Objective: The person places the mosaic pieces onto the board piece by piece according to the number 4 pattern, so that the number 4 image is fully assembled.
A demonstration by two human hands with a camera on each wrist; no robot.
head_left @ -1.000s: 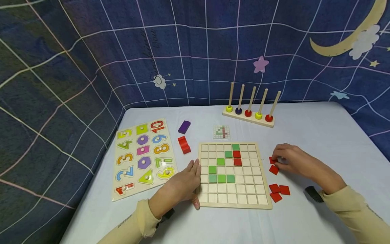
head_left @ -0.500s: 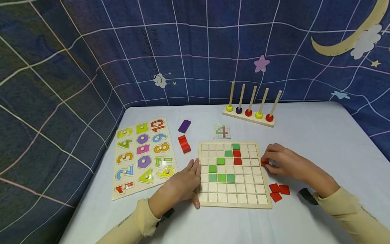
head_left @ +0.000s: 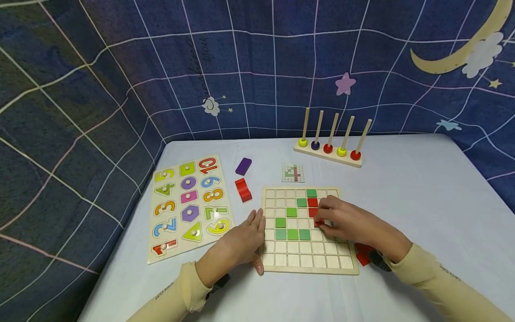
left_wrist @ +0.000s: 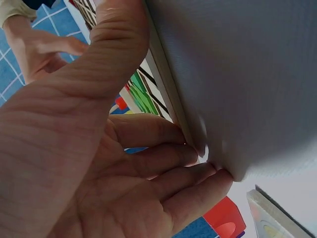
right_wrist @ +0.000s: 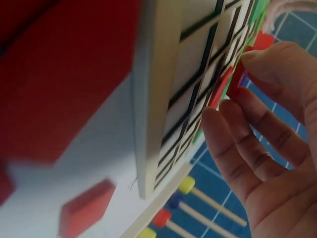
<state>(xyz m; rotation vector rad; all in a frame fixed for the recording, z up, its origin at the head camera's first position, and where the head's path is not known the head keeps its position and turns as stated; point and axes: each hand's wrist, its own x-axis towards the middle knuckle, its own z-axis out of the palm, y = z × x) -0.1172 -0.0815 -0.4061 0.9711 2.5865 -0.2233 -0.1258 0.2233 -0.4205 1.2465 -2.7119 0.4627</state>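
Moved since a second ago: right hand [head_left: 346, 223], from the loose red tiles on the table beside the board to a place over the grid board [head_left: 277, 264], carrying one red tile [head_left: 318, 221]. Left hand, board and all else unchanged.

Right hand — fingers curled, pinching the red tile between thumb and fingertips; tile held at the board's surface, just below the two red tiles [head_left: 313, 207] already set in the grid. The right wrist view shows the tile's edge tilted against the grid lines, not lying flat.

Left hand [head_left: 241, 243] — fingers straight, lying along the left edge of the board, thumb at the near left corner; grips nothing. The left wrist view shows the fingertips [left_wrist: 198, 153] touching the board's side.

Grid board — wooden, near middle of the table [head_left: 422, 179]; green tiles [head_left: 293, 234] set in a stepped shape, topped by one green tile beside the red pair.

Also present:
- loose red tiles [head_left: 363, 258], just right of the board, partly hidden by the right wrist
- pattern card [head_left: 293, 173], behind the board
- red block [head_left: 243, 190] and purple block [head_left: 243, 166], left of the card
- number puzzle [head_left: 187, 205], far left
- peg rack [head_left: 330, 150] with coloured rings — at the back.
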